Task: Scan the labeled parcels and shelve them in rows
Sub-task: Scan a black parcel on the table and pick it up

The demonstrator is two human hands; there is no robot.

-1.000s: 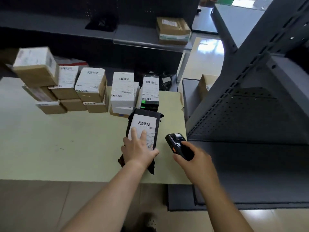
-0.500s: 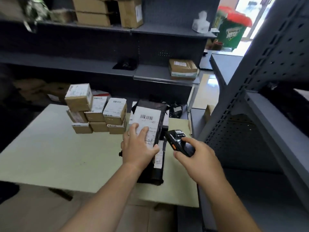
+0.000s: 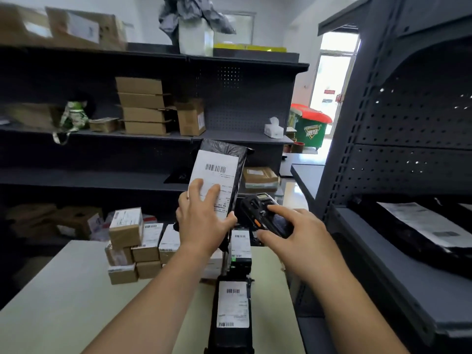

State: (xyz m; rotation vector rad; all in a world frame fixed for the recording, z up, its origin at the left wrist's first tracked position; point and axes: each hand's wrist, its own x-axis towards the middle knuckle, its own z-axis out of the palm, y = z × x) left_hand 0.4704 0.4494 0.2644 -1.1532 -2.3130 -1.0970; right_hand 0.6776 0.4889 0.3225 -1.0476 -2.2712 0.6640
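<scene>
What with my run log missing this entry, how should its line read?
left hand holds black parcel raised | right hand grips scanner | second parcel on table

Dark grey metal shelving [image 3: 242, 139] runs across the left and centre under a white wall [image 3: 143, 19], a perforated rack [image 3: 408, 123] fills the right, daylight pours through a glass door [image 3: 332, 80] upper right, and a pale table [image 3: 63, 290] sits lower left.

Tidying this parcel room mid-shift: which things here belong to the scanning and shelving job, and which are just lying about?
Job: black plastic parcel with a white label gripped by the left hand; black handheld scanner in the right hand; second black labelled parcel; labelled brown cardboard boxes.
Lying about: green bin with red lid; white tissue box; crumpled grey wrapping.
</scene>
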